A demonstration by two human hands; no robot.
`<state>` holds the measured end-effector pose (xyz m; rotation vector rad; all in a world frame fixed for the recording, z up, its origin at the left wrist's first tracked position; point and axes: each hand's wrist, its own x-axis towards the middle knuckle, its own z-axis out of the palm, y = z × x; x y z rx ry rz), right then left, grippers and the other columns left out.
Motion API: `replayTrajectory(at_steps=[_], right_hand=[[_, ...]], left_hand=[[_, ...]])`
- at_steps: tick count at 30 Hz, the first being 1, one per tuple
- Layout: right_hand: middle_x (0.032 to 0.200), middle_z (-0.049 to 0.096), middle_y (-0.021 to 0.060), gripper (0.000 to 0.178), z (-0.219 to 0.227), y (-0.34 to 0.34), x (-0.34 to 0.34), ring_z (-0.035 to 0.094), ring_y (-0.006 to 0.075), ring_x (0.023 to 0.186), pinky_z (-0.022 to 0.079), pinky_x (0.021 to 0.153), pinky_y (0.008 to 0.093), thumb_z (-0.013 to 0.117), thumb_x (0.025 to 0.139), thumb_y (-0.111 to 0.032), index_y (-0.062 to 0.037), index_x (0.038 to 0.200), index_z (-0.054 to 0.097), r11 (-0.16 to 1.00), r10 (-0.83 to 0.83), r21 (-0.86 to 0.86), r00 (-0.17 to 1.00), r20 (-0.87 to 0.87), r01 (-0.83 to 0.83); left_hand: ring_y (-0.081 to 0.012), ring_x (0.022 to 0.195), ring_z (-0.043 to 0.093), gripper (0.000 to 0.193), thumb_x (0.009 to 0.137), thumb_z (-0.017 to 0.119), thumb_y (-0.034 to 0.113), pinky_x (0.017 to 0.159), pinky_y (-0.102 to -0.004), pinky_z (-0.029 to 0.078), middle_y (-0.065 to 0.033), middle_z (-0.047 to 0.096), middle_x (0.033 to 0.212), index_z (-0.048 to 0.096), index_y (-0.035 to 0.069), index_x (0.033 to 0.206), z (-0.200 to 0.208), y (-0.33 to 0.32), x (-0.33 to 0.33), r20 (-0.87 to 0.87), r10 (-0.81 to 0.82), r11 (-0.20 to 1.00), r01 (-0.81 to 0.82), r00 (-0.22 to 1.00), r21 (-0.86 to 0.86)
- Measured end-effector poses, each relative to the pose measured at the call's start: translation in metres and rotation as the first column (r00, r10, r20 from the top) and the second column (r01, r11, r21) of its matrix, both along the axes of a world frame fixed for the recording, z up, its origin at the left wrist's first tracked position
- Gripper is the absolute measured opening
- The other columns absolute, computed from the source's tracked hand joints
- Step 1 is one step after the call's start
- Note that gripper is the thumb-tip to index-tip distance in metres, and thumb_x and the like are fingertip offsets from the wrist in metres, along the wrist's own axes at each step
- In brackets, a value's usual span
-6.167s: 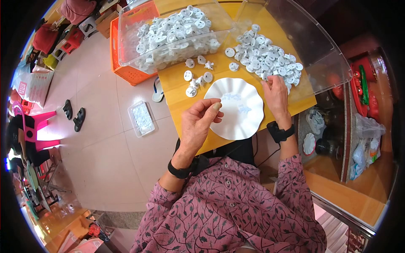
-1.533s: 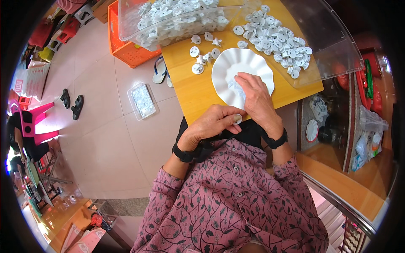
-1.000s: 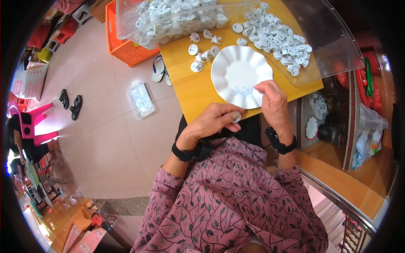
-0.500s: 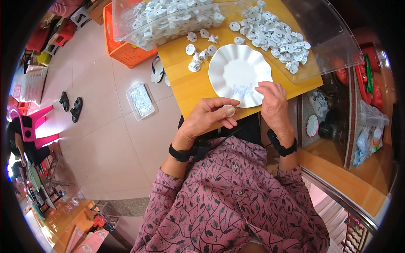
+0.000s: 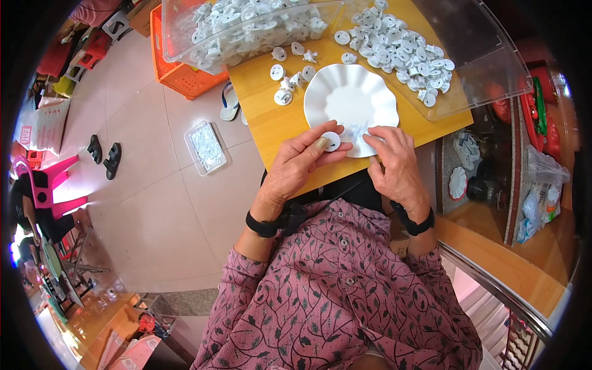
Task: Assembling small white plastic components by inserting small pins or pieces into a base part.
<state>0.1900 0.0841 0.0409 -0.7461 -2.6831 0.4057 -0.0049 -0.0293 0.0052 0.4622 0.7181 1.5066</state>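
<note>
My left hand (image 5: 299,159) is closed, pinching a small round white plastic piece (image 5: 332,141) between thumb and fingers. Its flat disc face, with a small dark mark, is turned up. Just right of it, my right hand (image 5: 398,161) hovers over the near rim of a white scalloped plate (image 5: 324,92). The right fingers are bent, with the thumb apart from them, and I see nothing held there. Small clear bits (image 5: 356,132) lie in the plate's near part, partly hidden by the fingers. Several loose white plastic pieces (image 5: 283,97) sit on the table left of the plate.
A clear bin (image 5: 185,46) heaped with white pieces stands at the table's far left. Another pile (image 5: 407,52) lies on a clear tray at the right. An orange crate (image 5: 185,80) and a clear box (image 5: 205,148) of small bits stand on the floor.
My left hand has risen toward the plate and turned the white piece so its disc faces up. My right hand has shifted slightly down and left, its fingers now over the clear bits.
</note>
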Motion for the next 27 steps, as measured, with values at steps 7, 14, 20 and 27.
replayTrajectory(at_steps=[7, 14, 20, 27], right_hand=[[0.112, 0.059, 0.0090, 0.023, -0.001, -0.005, 0.001, 0.054, 0.0271, 0.111, 0.039, 0.096, 0.0434, 0.067, 0.079, -0.004, -0.0029, 0.101, 0.069, 0.998, 0.020, 0.066, 1.000, 0.019, -0.022], [0.105, 0.060, 0.0082, 0.015, -0.010, -0.008, 0.006, 0.057, 0.0260, 0.105, 0.042, 0.091, 0.0402, 0.068, 0.078, 0.000, -0.0024, 0.093, 0.069, 0.995, 0.045, 0.089, 0.997, -0.061, -0.039], [0.097, 0.060, 0.0084, 0.011, -0.014, -0.014, 0.007, 0.059, 0.0270, 0.099, 0.045, 0.085, 0.0390, 0.067, 0.079, 0.002, -0.0014, 0.089, 0.065, 0.998, 0.005, 0.063, 0.990, -0.138, 0.004], [0.090, 0.061, 0.0058, 0.006, -0.022, -0.020, 0.002, 0.061, 0.0165, 0.081, 0.048, 0.072, 0.0270, 0.062, 0.091, -0.001, -0.0007, 0.097, 0.059, 0.851, -0.368, -0.507, 0.844, -0.390, 0.137]], left_hand=[[-0.0297, 0.120, 0.059, 0.040, 0.103, 0.044, 0.006, 0.105, -0.0338, 0.048, -0.0171, 0.053, 0.134, 0.042, -0.006, 0.141, 0.003, 0.002, 0.000, -0.050, 0.014, 0.998, -0.016, 0.999, -0.052], [-0.0305, 0.121, 0.058, 0.039, 0.103, 0.042, 0.006, 0.105, -0.0325, 0.048, -0.0192, 0.051, 0.136, 0.041, -0.008, 0.140, 0.000, 0.002, -0.001, 0.044, 0.029, 0.999, -0.027, 0.999, -0.038], [-0.0297, 0.118, 0.060, 0.039, 0.102, 0.044, 0.004, 0.104, -0.0337, 0.049, -0.0219, 0.055, 0.131, 0.043, -0.007, 0.140, -0.001, 0.003, 0.001, 0.023, 0.034, 0.999, -0.033, 0.999, -0.037], [-0.0266, 0.113, 0.064, 0.038, 0.101, 0.050, 0.007, 0.096, -0.0326, 0.054, -0.0210, 0.060, 0.122, 0.047, -0.004, 0.138, -0.001, 0.003, 0.004, 0.010, 0.012, 0.999, -0.012, 1.000, -0.047]])
